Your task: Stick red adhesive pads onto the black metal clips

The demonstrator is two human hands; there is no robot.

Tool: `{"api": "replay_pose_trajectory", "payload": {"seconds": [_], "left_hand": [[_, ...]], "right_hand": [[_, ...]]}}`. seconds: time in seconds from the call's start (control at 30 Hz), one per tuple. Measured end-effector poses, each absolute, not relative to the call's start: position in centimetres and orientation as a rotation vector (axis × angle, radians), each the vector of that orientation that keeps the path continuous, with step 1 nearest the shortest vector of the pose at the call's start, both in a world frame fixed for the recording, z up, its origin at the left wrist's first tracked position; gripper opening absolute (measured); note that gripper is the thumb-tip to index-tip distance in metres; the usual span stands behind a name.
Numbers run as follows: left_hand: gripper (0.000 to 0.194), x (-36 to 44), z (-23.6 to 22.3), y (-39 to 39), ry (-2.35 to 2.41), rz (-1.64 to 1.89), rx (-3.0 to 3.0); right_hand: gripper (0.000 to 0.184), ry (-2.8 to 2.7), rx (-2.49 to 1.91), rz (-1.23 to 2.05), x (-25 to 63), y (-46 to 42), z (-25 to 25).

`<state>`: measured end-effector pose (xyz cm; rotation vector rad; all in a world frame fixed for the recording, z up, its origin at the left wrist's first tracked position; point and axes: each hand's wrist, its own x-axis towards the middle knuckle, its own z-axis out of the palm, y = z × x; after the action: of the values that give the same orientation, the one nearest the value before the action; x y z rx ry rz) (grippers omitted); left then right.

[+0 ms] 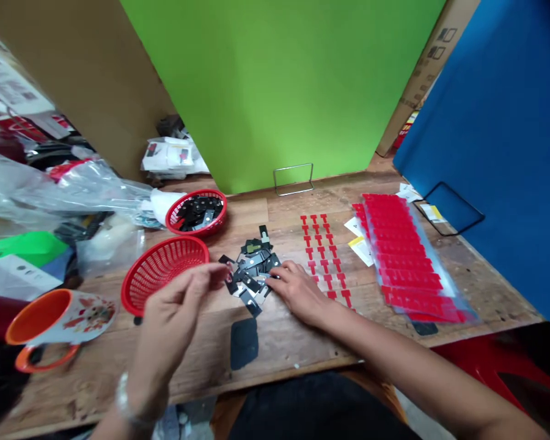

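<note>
A heap of small dark flat parts (253, 269) lies in the middle of the wooden table (302, 342). My right hand (297, 288) rests on the heap's right edge, fingers curled down onto the parts. My left hand (183, 308) is raised just left of the heap, its fingertips pinched on a small piece (230, 276) with a red bit on it. An empty red basket (162, 272) sits right behind my left hand. A second red basket (196, 212), farther back, holds dark parts. Rows of small red T-shaped pieces (324, 256) lie to the right of the heap.
Sheets of red pieces in clear film (406, 256) lie at the right. An orange-and-white mug (57, 321) lies on its side at the left. Plastic bags (73, 186) and clutter fill the left. A dark pad (244, 342) lies near the front edge. Green (279, 91) and blue (499, 140) boards stand behind.
</note>
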<state>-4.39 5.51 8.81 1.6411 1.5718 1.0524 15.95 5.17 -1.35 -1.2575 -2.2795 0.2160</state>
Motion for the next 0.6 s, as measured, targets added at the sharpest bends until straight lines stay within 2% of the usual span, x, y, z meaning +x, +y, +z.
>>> {"api": "replay_pose_trajectory", "payload": {"seconds": [0.13, 0.27, 0.37, 0.47, 0.53, 0.6], "left_hand": [[0.027, -4.8, 4.5, 4.4, 1.518, 0.976, 1.459], [0.025, -4.2, 1.2, 3.5, 1.496, 0.944, 1.411], [0.030, -2.9, 0.3, 3.2, 1.471, 1.007, 1.278], [0.042, -1.0, 0.0, 3.1, 1.352, 1.039, 1.122], [0.037, 0.4, -0.1, 3.0, 1.251, 0.998, 1.070], [0.026, 1.3, 0.0, 3.0, 1.219, 0.956, 1.083]], "right_hand": [[0.017, -2.388, -1.292, 0.131, 14.6, 6.7, -1.8], [0.008, -2.361, -1.361, 0.237, 14.8, 6.5, -1.3], [0.009, -2.087, -1.379, 0.543, 15.1, 5.6, -0.8], [0.004, -1.547, -1.364, 1.060, 15.0, 4.3, -0.7], [0.011, -1.223, -1.310, 1.373, 14.7, 3.2, -0.9], [0.014, -1.075, -1.258, 1.528, 14.8, 2.1, -0.9]]}}
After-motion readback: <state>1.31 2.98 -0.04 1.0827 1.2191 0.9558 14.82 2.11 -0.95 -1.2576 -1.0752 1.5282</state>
